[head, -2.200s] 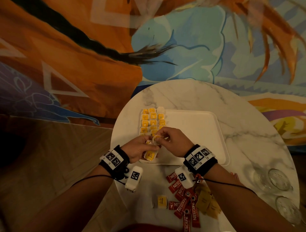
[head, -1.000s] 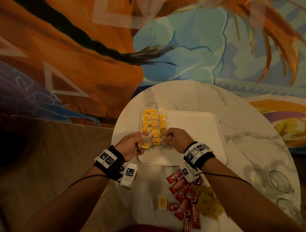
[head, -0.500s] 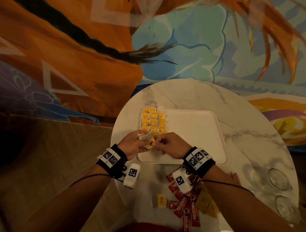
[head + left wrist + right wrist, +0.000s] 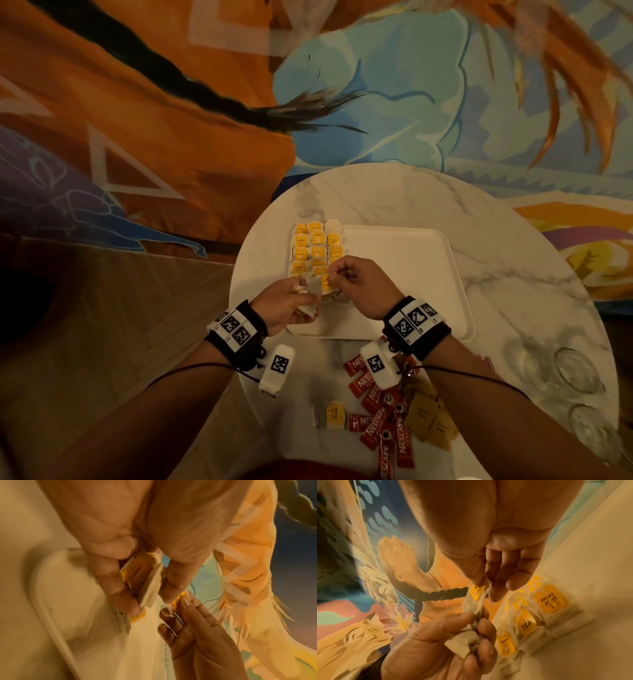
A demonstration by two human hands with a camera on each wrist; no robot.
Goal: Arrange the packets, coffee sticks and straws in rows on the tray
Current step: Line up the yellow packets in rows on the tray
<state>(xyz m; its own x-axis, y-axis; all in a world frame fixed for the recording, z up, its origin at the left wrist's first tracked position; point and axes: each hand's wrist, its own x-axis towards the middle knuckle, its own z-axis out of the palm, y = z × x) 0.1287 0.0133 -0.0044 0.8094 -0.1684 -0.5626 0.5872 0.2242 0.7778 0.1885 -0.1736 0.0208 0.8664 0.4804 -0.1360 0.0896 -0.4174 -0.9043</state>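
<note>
Yellow-labelled tea bags lie in three columns at the left end of the white tray. My left hand holds a small stack of tea bags over the tray's near left part. My right hand pinches one tea bag by its yellow label at the top of that stack, between thumb and forefinger. Both hands meet just in front of the laid columns. The tray rows show beside the right hand.
On the round marble table, near my body, lie red coffee sticks, tan packets and one loose tea bag. Clear glasses stand at the table's right edge. A painted wall rises behind.
The hands set bags down at the ends of the tray columns a second ago, then drew back together. Now the right hand lifts another bag from the left hand's stack.
</note>
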